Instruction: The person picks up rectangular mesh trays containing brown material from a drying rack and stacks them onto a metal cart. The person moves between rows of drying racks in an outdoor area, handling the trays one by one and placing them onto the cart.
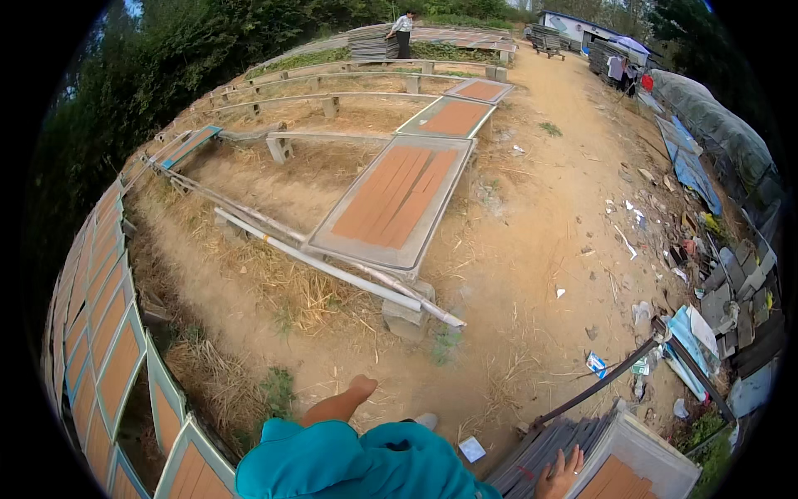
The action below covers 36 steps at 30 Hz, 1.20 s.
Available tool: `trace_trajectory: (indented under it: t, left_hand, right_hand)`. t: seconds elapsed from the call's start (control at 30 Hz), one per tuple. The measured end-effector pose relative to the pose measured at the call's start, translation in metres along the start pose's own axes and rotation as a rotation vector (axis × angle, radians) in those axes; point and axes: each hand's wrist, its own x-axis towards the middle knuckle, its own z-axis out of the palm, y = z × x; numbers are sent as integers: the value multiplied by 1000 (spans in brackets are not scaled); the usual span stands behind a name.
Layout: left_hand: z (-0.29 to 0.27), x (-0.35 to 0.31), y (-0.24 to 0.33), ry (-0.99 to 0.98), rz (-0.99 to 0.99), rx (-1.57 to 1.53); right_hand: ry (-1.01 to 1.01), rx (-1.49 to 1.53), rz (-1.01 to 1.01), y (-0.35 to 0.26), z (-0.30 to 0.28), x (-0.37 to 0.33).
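Note:
At the lower right, my right hand (561,476) rests against a stack of mesh drying frames (544,453), its fingers spread apart. The top frame (657,449) is pale grey mesh and carries reddish-brown strips (613,482). My left hand (362,386) hangs over the dirt path beyond my teal sleeve, apart from anything; its fingers are turned from view. Ahead, a large mesh frame (426,241) with long brown strips (395,195) lies on low supports, and two more frames (453,116) (480,90) follow in line behind it.
Rails on concrete blocks (407,320) run across on the left, with a white pole (332,270) in front. Rows of filled frames (108,333) line the far left. Black metal bars (598,385) and litter (640,312) flank the right. A person (402,33) stands by a distant stack (372,43).

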Motion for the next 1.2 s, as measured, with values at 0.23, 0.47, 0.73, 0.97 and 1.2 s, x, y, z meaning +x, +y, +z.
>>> trace_trajectory:
  t: [0.23, 0.47, 0.73, 0.97, 1.2]
  left_hand:
    - [-55, -66, -163, 82, -358, -201]
    - [4, -174, -285, -53, -423, -117]
    - [55, -158, -390, 136, -604, -625]
    - [-76, -114, -453, 192, -701, -694]
    - [-206, -6, -506, 407, -627, -1348]
  right_hand:
    - [-246, 255, -462, -54, 87, 84]
    - [-599, 522, -731, -206, 150, 116]
    - [-917, 338, -1212, -392, 190, 120]
    - [-1235, -215, -1305, -563, 260, 110]
    - [-1296, -355, -1274, -708, 288, 147]
